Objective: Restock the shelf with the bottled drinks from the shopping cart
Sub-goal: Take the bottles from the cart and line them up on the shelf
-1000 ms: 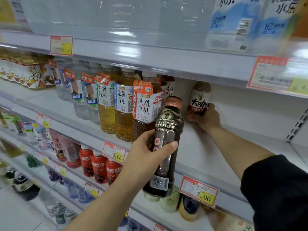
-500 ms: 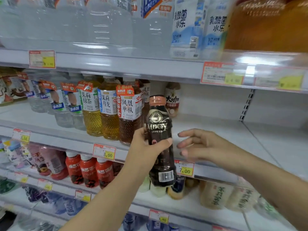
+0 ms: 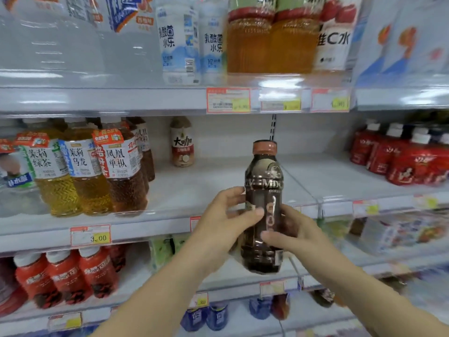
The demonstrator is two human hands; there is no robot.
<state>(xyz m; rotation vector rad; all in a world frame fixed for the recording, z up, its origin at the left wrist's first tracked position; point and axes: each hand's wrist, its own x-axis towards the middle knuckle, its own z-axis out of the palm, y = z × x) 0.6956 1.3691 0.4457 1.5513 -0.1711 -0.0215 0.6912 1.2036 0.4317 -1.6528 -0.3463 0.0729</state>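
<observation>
Dark-brown coffee bottle (image 3: pixel 263 215) upright in front of the shelf edge (image 3: pixel 170 224), clasped from both sides: left hand (image 3: pixel 223 222) wraps its left flank, right hand (image 3: pixel 294 234) its right. Farther back I see one small brown bottle (image 3: pixel 182 142) on the bare middle shelf, tea bottles (image 3: pixel 97 171) left.

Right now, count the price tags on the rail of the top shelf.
3, side by side on the rail right of centre: the left tag, the middle tag and the right tag. Glare and blur may hide others further along.
</observation>
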